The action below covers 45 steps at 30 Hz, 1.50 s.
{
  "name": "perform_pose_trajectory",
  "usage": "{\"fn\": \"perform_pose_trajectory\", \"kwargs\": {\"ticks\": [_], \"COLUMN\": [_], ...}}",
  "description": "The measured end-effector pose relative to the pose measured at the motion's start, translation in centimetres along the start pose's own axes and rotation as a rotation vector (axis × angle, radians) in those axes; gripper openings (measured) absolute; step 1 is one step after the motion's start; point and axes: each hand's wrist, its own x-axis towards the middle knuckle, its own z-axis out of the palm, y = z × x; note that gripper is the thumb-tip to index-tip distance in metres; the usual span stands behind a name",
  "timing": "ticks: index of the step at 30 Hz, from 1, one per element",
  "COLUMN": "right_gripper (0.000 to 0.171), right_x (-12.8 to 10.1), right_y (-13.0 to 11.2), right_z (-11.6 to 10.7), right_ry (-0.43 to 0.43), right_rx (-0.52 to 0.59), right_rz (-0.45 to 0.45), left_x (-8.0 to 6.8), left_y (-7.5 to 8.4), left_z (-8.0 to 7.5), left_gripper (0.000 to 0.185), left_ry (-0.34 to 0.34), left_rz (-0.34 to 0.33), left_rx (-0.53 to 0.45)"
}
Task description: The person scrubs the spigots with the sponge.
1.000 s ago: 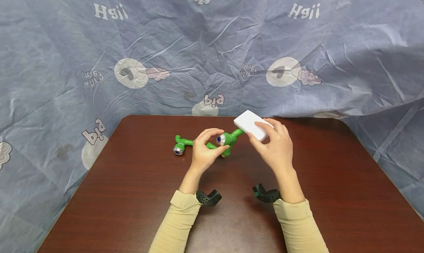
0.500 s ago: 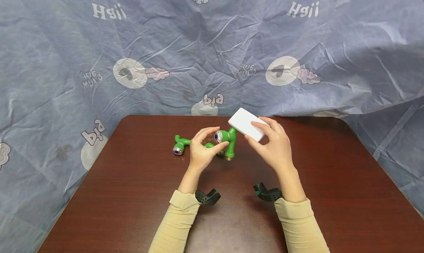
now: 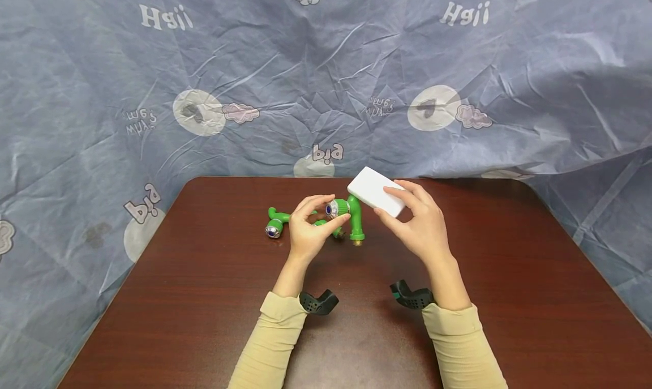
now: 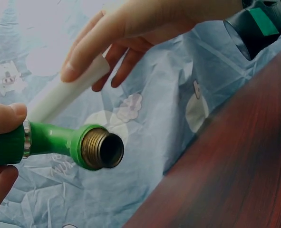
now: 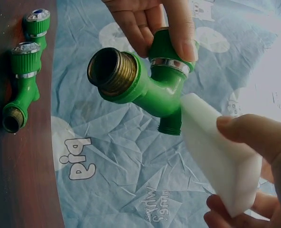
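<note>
A: Hands, status: left hand (image 3: pixel 311 230) pinches the green tap (image 3: pixel 351 216) by its knob end, lifted off the counter (image 3: pixel 204 298); right hand (image 3: pixel 420 225) grips the white sponge block (image 3: pixel 374 192), whose corner touches the tap body just beside the lower threaded outlet (image 5: pixel 170 124).

B: Where do the brass threads (image 5: pixel 109 71) point?

A: Toward the right wrist camera, unobstructed. Two more green taps (image 5: pixel 24 71) lie on the counter, well apart from the held one.

B: Advice for the wipe?

A: Judgement: hold the knob pinch firm so the tap cannot spin, press with a flat face of the block rather than its corner, and turn the tap between passes. Go lightly near the threads; they would likely tear the foam.
</note>
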Motion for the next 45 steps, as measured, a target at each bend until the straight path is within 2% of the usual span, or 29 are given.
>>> {"fn": "perform_pose_trajectory", "kwargs": {"ticks": [5, 9, 13, 17, 20, 24, 27, 30, 33, 38, 41, 45], "right_gripper": [0.041, 0.04, 0.04, 0.04, 0.038, 0.037, 0.037, 0.037, 0.037, 0.037, 0.038, 0.038], "right_x": [0.0, 0.0, 0.0, -0.1, -0.1, -0.1, -0.2, -0.1, -0.2, -0.1, -0.1, -0.1], "right_y": [0.0, 0.1, 0.2, 0.2, 0.3, 0.3, 0.3, 0.3, 0.3, 0.2, 0.2, 0.2], "right_z": [-0.3, -0.3, -0.2, -0.3, -0.4, -0.5, -0.7, -0.7, -0.7, -0.6, -0.6, -0.7], "right_ry": [-0.044, -0.091, -0.06, -0.058, -0.076, -0.057, -0.055, -0.092, -0.128, -0.127, -0.108, -0.087], "right_rx": [0.072, 0.063, 0.032, 0.075, 0.084, 0.071, 0.108, 0.143, 0.134, 0.098, 0.103, 0.122], "right_rz": [-0.032, -0.038, -0.03, -0.04, -0.046, -0.036, -0.034, -0.037, -0.027, -0.009, -0.012, -0.024], "left_x": [0.0, 0.1, 0.1, 0.0, 0.0, 0.0, -0.1, -0.1, -0.1, -0.1, -0.2, -0.1], "left_y": [-0.1, -0.1, -0.1, -0.2, -0.2, -0.1, -0.2, -0.5, -1.4, -3.1, -3.3, -3.1], "left_z": [0.0, 0.0, 0.1, 0.2, 0.2, 0.2, 0.3, 0.3, 0.3, 0.2, 0.0, -0.1], "left_gripper": [0.038, 0.038, 0.039, 0.038, 0.034, 0.03, 0.028, 0.026, 0.028, 0.04, 0.045, 0.047], "left_ry": [0.009, 0.015, 0.005, -0.006, -0.007, -0.017, -0.028, -0.032, -0.028, -0.041, -0.081, -0.124], "left_rz": [-0.04, -0.059, -0.022, 0.024, 0.032, 0.036, 0.062, 0.068, 0.031, -0.075, -0.128, -0.167], "left_rx": [0.013, 0.01, 0.005, 0.025, 0.046, 0.054, 0.057, 0.027, -0.038, -0.146, -0.212, -0.281]}}
